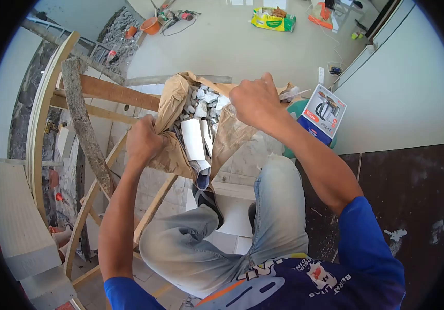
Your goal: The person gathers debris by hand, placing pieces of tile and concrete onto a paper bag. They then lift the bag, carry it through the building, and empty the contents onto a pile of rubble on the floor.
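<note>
A brown paper sack [173, 97] full of rubble hangs open between my two hands. My left hand [144, 138] is closed around its left edge. My right hand [257, 101] makes a fist on the sack's upper right edge. Inside lie broken grey and white stone chunks [201, 107] and long white strips of broken tile [193, 140]. The near side of the sack is torn or folded down, so the strips show. Below it are my shoe [207, 204] and my bent knees in jeans [281, 191].
Wooden scaffold beams [113, 92] and a rough plank [80, 113] stand at the left, beside pale blocks [23, 217]. A kettle box [324, 113] is at the right. Farther off are an orange bucket [150, 25], a yellow-green bag [273, 20] and a rubble heap [119, 36].
</note>
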Demonstrator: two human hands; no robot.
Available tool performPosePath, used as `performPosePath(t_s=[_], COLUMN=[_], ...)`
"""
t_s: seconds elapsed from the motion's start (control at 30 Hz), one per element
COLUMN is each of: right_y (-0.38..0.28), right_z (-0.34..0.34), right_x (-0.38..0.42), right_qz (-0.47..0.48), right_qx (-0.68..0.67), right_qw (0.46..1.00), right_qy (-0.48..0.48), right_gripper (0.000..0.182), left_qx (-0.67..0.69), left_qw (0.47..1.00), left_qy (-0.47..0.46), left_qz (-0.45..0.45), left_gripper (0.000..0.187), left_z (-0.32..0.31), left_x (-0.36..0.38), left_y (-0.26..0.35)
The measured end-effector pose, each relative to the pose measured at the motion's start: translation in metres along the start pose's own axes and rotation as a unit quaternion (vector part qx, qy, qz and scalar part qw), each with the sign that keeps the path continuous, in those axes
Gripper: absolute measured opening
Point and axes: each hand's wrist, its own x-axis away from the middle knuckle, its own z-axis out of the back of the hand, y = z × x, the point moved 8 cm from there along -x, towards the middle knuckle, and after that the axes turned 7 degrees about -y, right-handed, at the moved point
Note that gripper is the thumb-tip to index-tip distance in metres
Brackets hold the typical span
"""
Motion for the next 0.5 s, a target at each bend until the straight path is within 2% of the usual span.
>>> performPosePath(t_s=[0.13,0.23,0.3,0.37,0.4,0.5], right_y=[0.012,0.029,0.043,0.057,0.064,0.078], right_z=[0.094,0.153,0.185,0.207,0.216,0.227], right_x=[0.027,0.055,0.076,0.097,0.103,0.115], right_qz=[-0.026,-0.039,-0.044,-0.055,-0.061,-0.055], right_qx=[0.101,0.181,0.233,0.276,0.296,0.34], right_qw=[0.994,0.976,0.959,0.945,0.939,0.925], right_qy=[0.037,0.117,0.154,0.167,0.164,0.16], right_gripper=[0.011,0.011,0.01,0.011,0.011,0.012], left_qx=[0.004,-0.001,0.038,0.077,0.073,0.103], left_qw=[0.999,0.994,0.992,0.987,0.98,0.974], left_qy=[0.004,0.029,0.011,-0.004,0.034,0.019], left_qz=[-0.049,-0.107,-0.12,-0.144,-0.182,-0.201], left_gripper=[0.037,0.04,0.042,0.042,0.04,0.041], left_z=[0.061,0.108,0.126,0.144,0.15,0.143], left_x=[0.001,0.008,0.008,0.011,0.012,0.009], left_y=[0.057,0.109,0.134,0.16,0.173,0.198])
